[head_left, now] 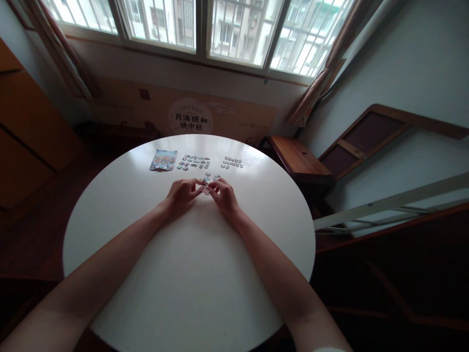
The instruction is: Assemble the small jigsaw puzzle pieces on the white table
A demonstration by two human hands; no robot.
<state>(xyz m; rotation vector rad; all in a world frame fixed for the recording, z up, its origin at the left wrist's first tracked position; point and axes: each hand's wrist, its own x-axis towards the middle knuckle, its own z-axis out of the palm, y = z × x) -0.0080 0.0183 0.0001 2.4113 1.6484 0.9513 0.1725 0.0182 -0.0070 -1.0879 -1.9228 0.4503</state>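
Observation:
On a round white table (190, 274) my left hand (182, 193) and my right hand (224, 194) rest close together near the middle. Both have their fingers curled in a pinch on small jigsaw pieces (207, 184) that lie between the fingertips. Just beyond them a few joined pieces (211, 177) sit on the tabletop. Farther back lie two spread groups of loose pieces: one (194, 162) at the centre and a smaller one (232, 163) to its right. A small colourful picture card (163, 160) lies to the left of them.
A wooden stool (298, 159) stands past the table's right edge, with a wooden frame (366, 137) leaning on the wall behind it. A cardboard panel with printed characters (190, 120) leans under the barred window. Brown cabinets (25, 127) stand at the left.

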